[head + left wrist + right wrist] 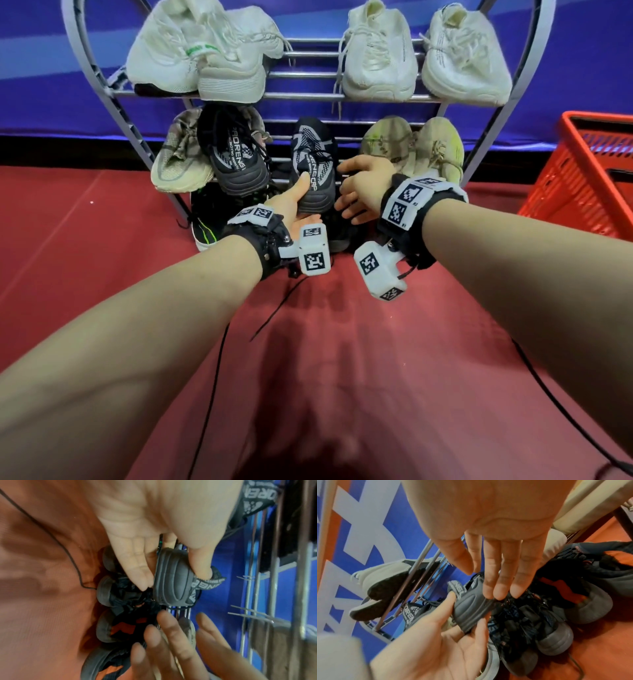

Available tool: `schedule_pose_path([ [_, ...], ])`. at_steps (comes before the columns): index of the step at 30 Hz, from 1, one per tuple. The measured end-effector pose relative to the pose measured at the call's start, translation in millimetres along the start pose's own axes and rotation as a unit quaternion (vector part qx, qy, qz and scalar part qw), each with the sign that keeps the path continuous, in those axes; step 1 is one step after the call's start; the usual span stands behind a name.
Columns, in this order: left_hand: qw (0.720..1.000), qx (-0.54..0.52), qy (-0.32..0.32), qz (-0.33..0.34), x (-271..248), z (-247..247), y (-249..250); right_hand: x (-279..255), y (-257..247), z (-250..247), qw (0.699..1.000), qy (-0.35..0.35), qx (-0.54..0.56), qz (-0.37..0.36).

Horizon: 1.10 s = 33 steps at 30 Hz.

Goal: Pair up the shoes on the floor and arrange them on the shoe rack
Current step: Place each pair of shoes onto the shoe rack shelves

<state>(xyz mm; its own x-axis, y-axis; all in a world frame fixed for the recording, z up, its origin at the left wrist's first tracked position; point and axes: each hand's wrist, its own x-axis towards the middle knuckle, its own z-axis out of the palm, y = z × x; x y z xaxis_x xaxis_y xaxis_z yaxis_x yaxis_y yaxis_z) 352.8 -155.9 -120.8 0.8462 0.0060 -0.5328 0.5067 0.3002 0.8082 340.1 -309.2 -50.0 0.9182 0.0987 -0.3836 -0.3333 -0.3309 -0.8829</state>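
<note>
Top shelf: You have two pale pairs on the shoe rack (455,99) already, one at 11 o'clock (191,58) and one at 1 o'clock (424,58).
Middle shelf: A tan shoe (178,154) and a black shoe (236,154) overlap at 10 o'clock; a tan pair (418,144) sits at 2 o'clock.
Shoe in hand: The second black shoe (313,164) lies on the middle shelf bars at 12 o'clock, apart from its mate.
Left grip: Your left hand (294,202) pinches its toe, thumb on top, fingers under the sole.
Right grip: Your right hand (359,188) hovers at the shoe's right side, fingers spread apart, holding nothing.
Left to do: I judge the black pair needs closing up, and the dark shoes (556,635) lying under the lowest shelf look unsorted.
Room: There is a gap between the two black shoes; the red basket (582,178) at 3 o'clock stands clear of your arms.
</note>
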Motion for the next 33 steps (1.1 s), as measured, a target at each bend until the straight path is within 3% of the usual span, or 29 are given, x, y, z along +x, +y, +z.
schedule_pose_path([
  [3,1.0,0.014,-0.017,0.021,-1.4,2.9,7.4,-5.3,0.6,6.9,0.991,0.023,-0.11,-0.077],
  [5,0.999,0.02,-0.021,0.03,-1.3,8.8,10.2,-8.0,1.3,11.6,0.966,0.04,-0.218,-0.133],
  [11,0.993,0.108,-0.02,0.047,-7.2,28.8,7.3,-1.3,9.0,4.3,0.91,0.087,-0.368,-0.168],
  [17,0.986,0.153,0.029,0.059,-4.8,32.8,15.4,10.0,13.4,8.9,0.921,0.077,-0.361,-0.125],
  [20,0.981,0.17,0.06,0.073,-19.0,40.4,15.7,9.9,15.3,11.0,0.912,0.078,-0.386,-0.117],
  [23,0.99,0.128,0.042,0.052,-9.6,42.9,16.9,10.6,11.1,8.9,0.914,0.07,-0.387,-0.098],
  [27,0.981,0.146,0.109,0.071,-3.8,45.6,18.6,16.0,3.4,4.3,0.924,0.042,-0.37,-0.085],
  [31,0.994,0.106,0.012,0.028,-18.3,36.3,18.9,10.8,6.1,1.6,0.904,0.06,-0.409,-0.109],
  [33,0.995,0.097,-0.005,0.008,-23.4,22.2,16.4,10.2,9.1,2.4,0.901,0.061,-0.415,-0.111],
])
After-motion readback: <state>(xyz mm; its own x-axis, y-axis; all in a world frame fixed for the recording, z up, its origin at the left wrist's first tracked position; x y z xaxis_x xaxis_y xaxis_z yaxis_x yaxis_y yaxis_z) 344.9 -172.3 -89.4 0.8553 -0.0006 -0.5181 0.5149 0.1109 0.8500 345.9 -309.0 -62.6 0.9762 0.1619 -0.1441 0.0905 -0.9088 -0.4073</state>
